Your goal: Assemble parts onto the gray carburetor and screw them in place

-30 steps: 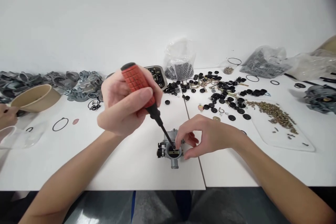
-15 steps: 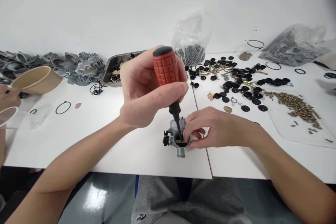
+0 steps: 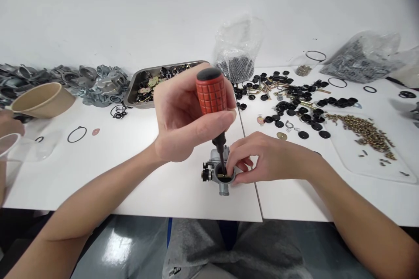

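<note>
My left hand [image 3: 183, 126] is wrapped round the red handle of a screwdriver [image 3: 212, 96], its black shaft pointing down. The tip reaches into the round bore of a grey metal carburetor [image 3: 224, 189], which rests on the table. Across the bore lies a brass-coloured strip [image 3: 224, 176], and the screwdriver tip meets it. My right hand [image 3: 258, 157] grips the carburetor from its right side, thumb outside and fingertips at the bore's rim. Black fittings [image 3: 206, 174] stick out from the carburetor's left side.
Behind my left hand is a metal tray [image 3: 131, 100] of small parts. Grey carburetor bodies [image 3: 104, 83] pile up at the left, near a tan bowl [image 3: 59, 102] and another person's hand [image 3: 11, 124]. Black caps [image 3: 291, 109], brass screws [image 3: 363, 130] and bags of parts [image 3: 235, 67] spread rightward.
My left hand and the screwdriver handle have shifted slightly right and down, the tip staying in the bore. My right hand keeps its hold on the carburetor.
</note>
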{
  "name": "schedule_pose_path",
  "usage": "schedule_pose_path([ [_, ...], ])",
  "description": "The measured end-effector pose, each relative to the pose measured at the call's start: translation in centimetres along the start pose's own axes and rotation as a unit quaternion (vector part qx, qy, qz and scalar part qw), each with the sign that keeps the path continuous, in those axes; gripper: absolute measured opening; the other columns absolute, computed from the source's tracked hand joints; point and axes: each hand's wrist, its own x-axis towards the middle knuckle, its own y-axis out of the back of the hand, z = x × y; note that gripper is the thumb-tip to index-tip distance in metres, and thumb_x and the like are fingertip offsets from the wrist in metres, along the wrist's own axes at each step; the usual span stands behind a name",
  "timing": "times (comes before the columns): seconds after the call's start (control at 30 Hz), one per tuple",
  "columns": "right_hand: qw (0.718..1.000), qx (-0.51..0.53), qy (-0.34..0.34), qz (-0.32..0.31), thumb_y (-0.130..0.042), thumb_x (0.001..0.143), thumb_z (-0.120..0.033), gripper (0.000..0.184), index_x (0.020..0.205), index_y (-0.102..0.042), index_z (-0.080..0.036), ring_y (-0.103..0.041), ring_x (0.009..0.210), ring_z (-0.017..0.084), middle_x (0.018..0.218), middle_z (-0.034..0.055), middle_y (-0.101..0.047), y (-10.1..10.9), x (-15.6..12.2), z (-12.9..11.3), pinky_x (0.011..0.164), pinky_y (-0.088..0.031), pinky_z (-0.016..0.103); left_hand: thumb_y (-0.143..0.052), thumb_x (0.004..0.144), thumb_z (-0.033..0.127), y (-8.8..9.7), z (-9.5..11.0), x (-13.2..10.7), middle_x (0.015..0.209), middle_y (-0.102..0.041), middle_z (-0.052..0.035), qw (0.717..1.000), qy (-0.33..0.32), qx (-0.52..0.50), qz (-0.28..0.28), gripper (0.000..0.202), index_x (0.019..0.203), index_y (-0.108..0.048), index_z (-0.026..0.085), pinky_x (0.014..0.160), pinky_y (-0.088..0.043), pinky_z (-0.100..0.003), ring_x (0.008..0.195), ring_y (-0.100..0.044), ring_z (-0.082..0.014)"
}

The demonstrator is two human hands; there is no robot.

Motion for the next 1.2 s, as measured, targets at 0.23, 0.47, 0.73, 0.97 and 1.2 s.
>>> schedule_pose_path([
  [0.23,0.999,0.013,-0.029,-0.003,-0.073,0.079,-0.032,0.015,0.085,-0.075,-0.019,-0.055,0.06,0.011,0.067,0.0002,-0.064,0.1,0.0,0.1,0.056,-0.044,0.022,-0.068,0.08,0.043,0.0,2.5,-0.4,0.072,-0.062,-0.0078,0.991,0.036,0.048,-0.121,0.025,0.078,-0.07,0.018,0.051,-0.048,-0.032,0.062,-0.059,-0.0199],
  [0.47,0.999,-0.005,-0.053,-0.008,-0.074,0.076,-0.029,0.013,0.085,-0.073,-0.019,-0.056,0.063,0.013,0.069,0.0002,-0.063,0.6,0.0,-0.9,0.06,-0.046,0.024,-0.065,0.079,0.018,0.8,5.5,1.0,0.093,-0.068,-0.009,0.956,0.074,0.044,-0.279,0.013,0.089,-0.069,0.024,0.054,-0.052,-0.03,0.075,-0.066,-0.0235],
  [0.73,0.998,0.007,-0.059,-0.018,-0.077,0.075,-0.032,0.023,0.093,-0.07,-0.02,-0.06,0.07,0.014,0.077,0.0004,-0.065,1.9,-0.6,-1.8,0.061,-0.049,0.023,-0.08,0.069,0.017,1.4,4.0,1.7,0.087,-0.072,-0.01,0.948,0.065,-0.036,-0.311,0.04,0.107,-0.071,0.024,0.054,-0.057,-0.029,0.067,-0.069,-0.0209],
  [0.97,0.949,-0.137,0.029,0.282,-0.059,0.092,-0.035,0.02,0.109,-0.07,-0.033,-0.061,0.068,0.01,0.087,-0.0008,-0.069,7.5,-3.6,-10.1,0.057,-0.047,0.026,-0.073,0.079,0.024,1.2,4.2,2.0,0.089,-0.073,-0.0118,0.941,0.126,-0.061,-0.309,0.024,0.102,-0.071,0.019,0.044,-0.052,-0.023,0.063,-0.068,-0.0171],
  [1.2,0.948,-0.287,0.068,0.119,-0.045,0.097,-0.023,0.031,0.111,-0.066,-0.04,-0.065,0.085,0.012,0.103,-0.0072,-0.068,7.8,-1.9,-13.4,0.063,-0.05,0.024,-0.078,0.075,0.027,2.1,2.2,2.6,0.084,-0.073,-0.0109,0.94,0.136,-0.107,-0.293,0.037,0.107,-0.062,0.019,0.04,-0.05,-0.023,0.066,-0.072,-0.0227],
])
